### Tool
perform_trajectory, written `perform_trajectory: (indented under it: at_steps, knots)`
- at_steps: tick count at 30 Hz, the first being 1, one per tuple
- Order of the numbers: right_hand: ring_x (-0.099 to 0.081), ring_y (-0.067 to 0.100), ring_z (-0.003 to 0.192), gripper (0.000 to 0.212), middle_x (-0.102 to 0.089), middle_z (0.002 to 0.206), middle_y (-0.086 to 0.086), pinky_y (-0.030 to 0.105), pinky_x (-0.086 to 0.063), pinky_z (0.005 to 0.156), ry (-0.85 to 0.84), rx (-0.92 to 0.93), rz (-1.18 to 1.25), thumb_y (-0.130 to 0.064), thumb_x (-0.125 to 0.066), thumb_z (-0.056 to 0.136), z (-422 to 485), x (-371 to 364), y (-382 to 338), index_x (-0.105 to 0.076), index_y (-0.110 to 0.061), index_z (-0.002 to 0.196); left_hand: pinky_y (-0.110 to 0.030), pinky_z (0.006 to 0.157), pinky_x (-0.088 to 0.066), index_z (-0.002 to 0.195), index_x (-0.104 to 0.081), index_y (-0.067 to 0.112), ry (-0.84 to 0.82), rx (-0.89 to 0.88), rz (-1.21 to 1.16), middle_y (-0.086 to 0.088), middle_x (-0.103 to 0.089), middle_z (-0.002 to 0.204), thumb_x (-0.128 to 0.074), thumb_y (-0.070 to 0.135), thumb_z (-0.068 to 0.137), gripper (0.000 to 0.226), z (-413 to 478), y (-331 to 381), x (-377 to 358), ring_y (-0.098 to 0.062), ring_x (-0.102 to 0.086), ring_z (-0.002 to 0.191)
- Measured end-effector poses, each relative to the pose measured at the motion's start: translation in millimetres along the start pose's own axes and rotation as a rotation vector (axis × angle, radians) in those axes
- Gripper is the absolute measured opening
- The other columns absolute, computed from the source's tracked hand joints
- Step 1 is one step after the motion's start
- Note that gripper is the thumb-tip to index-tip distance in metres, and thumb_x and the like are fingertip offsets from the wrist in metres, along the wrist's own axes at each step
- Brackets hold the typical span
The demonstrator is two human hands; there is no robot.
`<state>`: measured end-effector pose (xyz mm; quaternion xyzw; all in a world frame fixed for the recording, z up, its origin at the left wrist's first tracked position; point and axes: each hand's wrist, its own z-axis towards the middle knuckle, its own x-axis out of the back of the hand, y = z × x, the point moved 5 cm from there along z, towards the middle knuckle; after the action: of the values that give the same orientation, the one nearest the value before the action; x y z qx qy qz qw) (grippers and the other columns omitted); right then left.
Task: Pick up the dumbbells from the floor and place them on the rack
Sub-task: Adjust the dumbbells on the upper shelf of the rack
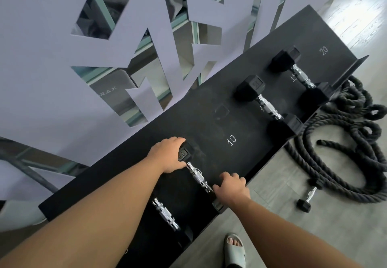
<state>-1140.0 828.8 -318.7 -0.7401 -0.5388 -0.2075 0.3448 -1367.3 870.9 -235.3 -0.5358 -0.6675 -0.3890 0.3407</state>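
A black rack shelf (209, 125) runs diagonally across the view, with chalked numbers 10, 15 and 20. A black hex dumbbell with a chrome handle (198, 176) lies on the shelf between my hands. My left hand (167, 155) grips its far head. My right hand (231, 187) covers its near head at the shelf's front edge. A second dumbbell (165, 215) lies beside it, partly hidden under my left forearm. Two larger dumbbells (269, 105) (301, 76) rest further right on the shelf. One small dumbbell (310, 196) lies on the floor by the rope.
A thick black battle rope (343, 146) is coiled on the grey floor right of the rack. My sandalled foot (235, 249) stands in front of the shelf. A lilac cut-out panel over mirrors (52, 27) rises behind the rack.
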Motion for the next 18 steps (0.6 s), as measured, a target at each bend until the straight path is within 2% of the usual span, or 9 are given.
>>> perform_trajectory:
  at_steps: [4, 8, 12, 18]
  knots:
    - [-0.046, 0.032, 0.125, 0.044, -0.056, 0.129, 0.004, 0.046, -0.041, 0.102, 0.043, 0.141, -0.093, -0.048, -0.055, 0.091, -16.6, 50.6, -22.1, -0.059, -0.027, 0.129, -0.04, 0.092, -0.051, 0.142, -0.049, 0.03, 0.06, 0.019, 0.015, 0.006, -0.058, 0.14, -0.069, 0.057, 0.082, 0.068, -34.0, -15.3, 43.3, -0.022, -0.059, 0.12]
    - [-0.05, 0.032, 0.125, 0.037, -0.06, 0.128, 0.005, 0.047, -0.042, 0.103, 0.137, 0.282, -0.153, -0.044, -0.056, 0.091, -37.1, 131.2, -62.3, -0.062, -0.027, 0.123, -0.037, 0.093, -0.052, 0.132, -0.058, 0.028, 0.131, 0.123, -0.061, 0.007, -0.067, 0.128, -0.069, 0.054, 0.086, 0.055, -77.0, -36.6, 104.1, -0.017, -0.064, 0.112]
    - [-0.056, 0.031, 0.122, 0.04, -0.066, 0.128, 0.004, 0.045, -0.048, 0.101, 0.268, 0.434, -0.221, -0.045, -0.055, 0.089, -75.6, 216.0, -120.5, -0.064, -0.026, 0.124, -0.036, 0.088, -0.051, 0.126, -0.06, 0.033, 0.262, 0.225, -0.066, 0.011, -0.066, 0.12, -0.064, 0.063, 0.082, 0.053, -139.8, -43.7, 175.6, -0.017, -0.063, 0.104]
    - [-0.062, 0.033, 0.12, 0.046, -0.067, 0.131, 0.009, 0.045, -0.053, 0.1, 0.433, 0.676, -0.255, -0.052, -0.056, 0.091, -179.2, 318.1, -189.6, -0.062, -0.029, 0.131, -0.036, 0.087, -0.049, 0.126, -0.059, 0.032, 0.464, 0.308, -0.01, 0.012, -0.066, 0.123, -0.058, 0.067, 0.085, 0.054, -257.9, -36.6, 264.9, -0.018, -0.063, 0.106]
